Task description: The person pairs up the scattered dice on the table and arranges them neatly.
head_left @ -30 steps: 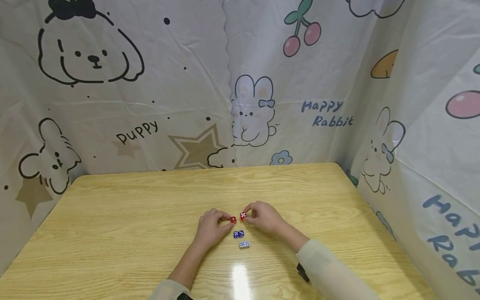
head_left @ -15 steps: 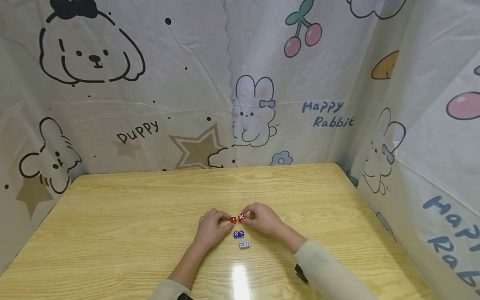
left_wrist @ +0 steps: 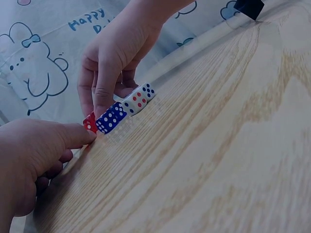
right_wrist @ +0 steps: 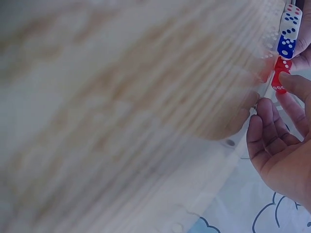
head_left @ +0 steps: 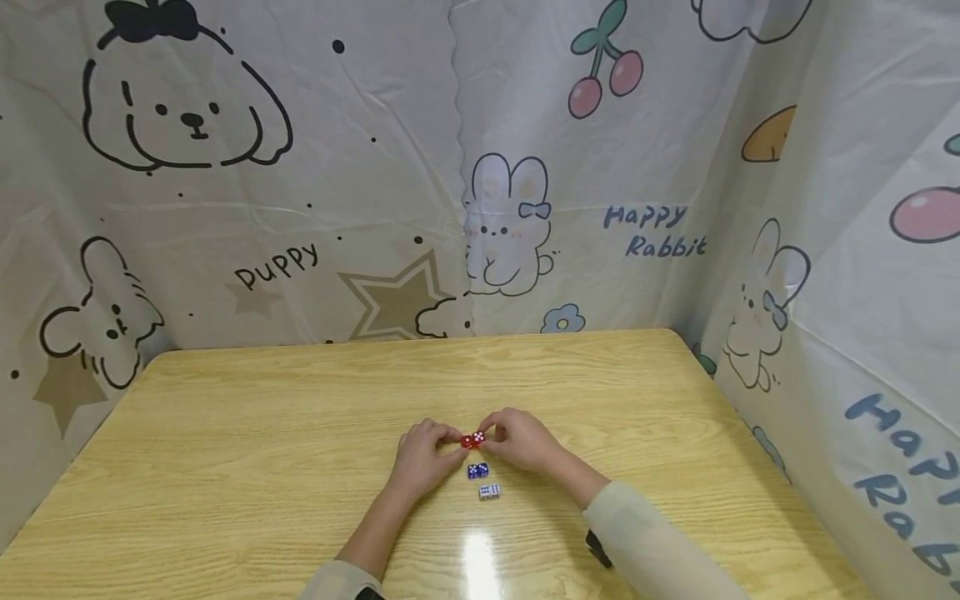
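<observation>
My left hand pinches a red die between thumb and fingers. From the other side, my right hand pinches a second red die, and the two dice meet side by side. Just nearer to me lie two blue dice, set against each other, and below them a pair of white dice. In the left wrist view, the blue dice mostly hide the red ones. The right wrist view has both red dice in line between the fingertips.
All the dice are on a wood-grain table. A printed cloth hangs behind its far edge and along the right side. A bright light reflection shows on the tabletop near me.
My right hand has moved left with its red die, closing the gap to the other red die. My left hand and the blue and white dice have stayed in place.
</observation>
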Motion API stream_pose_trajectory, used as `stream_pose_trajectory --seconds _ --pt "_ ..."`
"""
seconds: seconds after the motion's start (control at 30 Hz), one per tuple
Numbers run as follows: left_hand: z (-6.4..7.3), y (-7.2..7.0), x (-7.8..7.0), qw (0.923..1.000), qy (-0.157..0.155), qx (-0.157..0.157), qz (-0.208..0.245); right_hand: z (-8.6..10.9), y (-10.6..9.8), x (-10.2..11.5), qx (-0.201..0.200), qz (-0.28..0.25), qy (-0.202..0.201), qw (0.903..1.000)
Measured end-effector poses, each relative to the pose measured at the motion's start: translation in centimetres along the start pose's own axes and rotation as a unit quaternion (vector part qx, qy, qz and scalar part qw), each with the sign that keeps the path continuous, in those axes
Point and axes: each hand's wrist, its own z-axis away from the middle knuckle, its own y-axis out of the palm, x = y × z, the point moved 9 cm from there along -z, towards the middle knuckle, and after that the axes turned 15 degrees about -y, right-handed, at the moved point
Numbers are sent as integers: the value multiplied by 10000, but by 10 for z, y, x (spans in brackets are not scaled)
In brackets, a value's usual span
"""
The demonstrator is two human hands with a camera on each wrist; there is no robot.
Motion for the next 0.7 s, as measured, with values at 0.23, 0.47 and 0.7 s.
stream_pose_trajectory --seconds 0.23,0.47,0.7 --pt "0 1 -1 10000 33 9 4 0 0 0 48 73 38 10000" --pt "-2 1 -2 10000 76 -10 32 -1 -2 0 70 76 9 9999" --pt "-2 3 -1 10000 43 35 31 -1 -1 -2 123 -29 69 9999"
